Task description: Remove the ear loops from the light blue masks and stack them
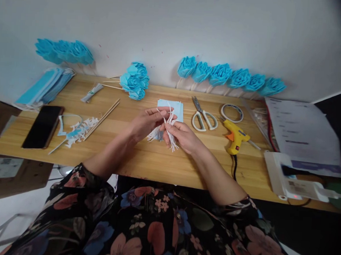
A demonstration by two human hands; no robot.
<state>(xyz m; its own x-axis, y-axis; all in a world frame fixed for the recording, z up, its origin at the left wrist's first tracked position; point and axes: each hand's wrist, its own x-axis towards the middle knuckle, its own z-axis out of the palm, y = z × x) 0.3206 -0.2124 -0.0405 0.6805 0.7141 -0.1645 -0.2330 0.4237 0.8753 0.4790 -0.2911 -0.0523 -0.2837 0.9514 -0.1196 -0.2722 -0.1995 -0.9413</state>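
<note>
Both hands are close together over the middle of the wooden table, working on a bundle of white cords [172,139]. My right hand [184,135] pinches the bundle, and loose cord ends hang below its fingers. My left hand [150,120] has its fingertips closed on the upper strands, where thin loops stick up. More white strand ends lie under the left hand. Just behind the hands, a light blue fabric piece [178,107] lies on the table, partly covered by them.
White-handled scissors [202,117], a tape roll [232,113] and a yellow glue gun [235,136] lie to the right. Blue fabric flowers [220,75] lean along the wall. At left are stacked blue masks [47,86], a phone [43,126], white scraps [81,130] and wooden sticks [102,118]. A power strip [276,175] sits at right.
</note>
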